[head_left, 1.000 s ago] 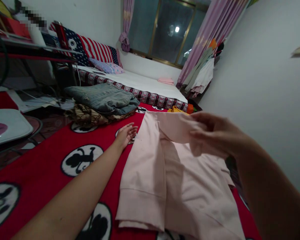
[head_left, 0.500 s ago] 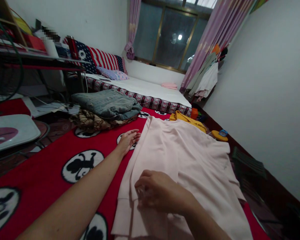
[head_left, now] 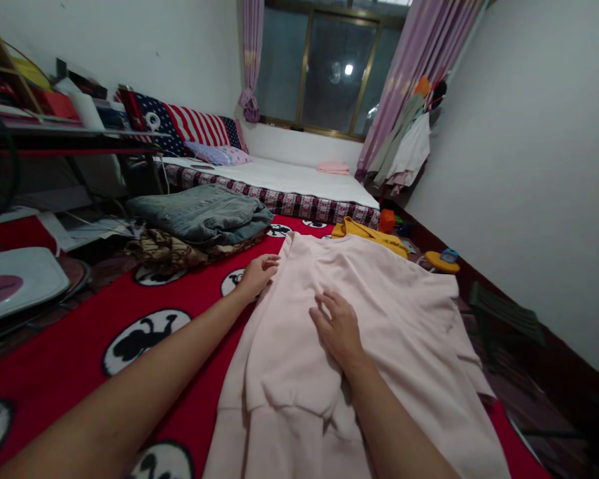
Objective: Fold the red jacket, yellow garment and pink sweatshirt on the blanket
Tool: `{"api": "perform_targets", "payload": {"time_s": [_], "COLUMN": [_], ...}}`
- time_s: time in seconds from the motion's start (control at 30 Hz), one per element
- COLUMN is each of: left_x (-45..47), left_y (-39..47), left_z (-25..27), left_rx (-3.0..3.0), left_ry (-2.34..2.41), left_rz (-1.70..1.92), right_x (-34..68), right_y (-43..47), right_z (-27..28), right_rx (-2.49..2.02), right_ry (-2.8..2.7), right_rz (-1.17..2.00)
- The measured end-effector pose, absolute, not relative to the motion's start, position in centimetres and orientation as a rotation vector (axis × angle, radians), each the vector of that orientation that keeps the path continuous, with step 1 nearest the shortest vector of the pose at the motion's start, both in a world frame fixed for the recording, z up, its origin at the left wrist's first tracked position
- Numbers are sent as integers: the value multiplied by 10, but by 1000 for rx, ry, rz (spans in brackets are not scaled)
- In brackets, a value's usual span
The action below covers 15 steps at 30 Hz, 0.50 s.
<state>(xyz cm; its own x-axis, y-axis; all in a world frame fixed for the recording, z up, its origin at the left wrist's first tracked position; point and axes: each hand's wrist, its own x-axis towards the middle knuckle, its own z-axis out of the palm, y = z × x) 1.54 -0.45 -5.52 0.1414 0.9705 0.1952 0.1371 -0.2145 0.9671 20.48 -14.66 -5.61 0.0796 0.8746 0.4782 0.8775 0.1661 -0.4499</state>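
Observation:
A pale pink sweatshirt (head_left: 394, 319) lies spread out, with one sleeve folded lengthwise over its body on the left. Beside its upper left edge is my left hand (head_left: 258, 275), fingers loosely bent and apart, gripping nothing. Over the folded sleeve I see my right hand (head_left: 337, 324), its fingers spread; whether it rests on the fabric or hovers just above, I cannot tell. Under the sweatshirt is a red blanket (head_left: 80, 362) with black-and-white round prints.
Folded denim clothing (head_left: 204, 214) sits on brown patterned fabric (head_left: 164, 251) at the left. Yellow clothing (head_left: 367, 233) lies past the sweatshirt's collar. A white bed (head_left: 284, 175) stands below the window. A dark green stool (head_left: 509, 316) is at right, a cluttered desk (head_left: 104, 136) at left.
My right hand has let go of the sleeve's cuff end and moved forward up the sweatshirt, its fingers opening. My left hand has stayed by the edge. The view has shifted slightly.

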Motion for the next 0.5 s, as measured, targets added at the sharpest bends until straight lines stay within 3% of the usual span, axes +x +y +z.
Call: {"api": "perform_targets", "payload": {"time_s": [0.23, 0.5], "left_x": [76, 108], "left_y": [69, 125], "left_z": [-24, -25], "left_rx": [1884, 1979], "left_ry": [1254, 1570], "left_rz": [1111, 831], "right_x": [202, 203], "right_y": [-144, -146], "right_z": [-70, -71], "right_rx": [-1705, -1718], "right_ry": [-1730, -1744], "right_rz": [-19, -63]}}
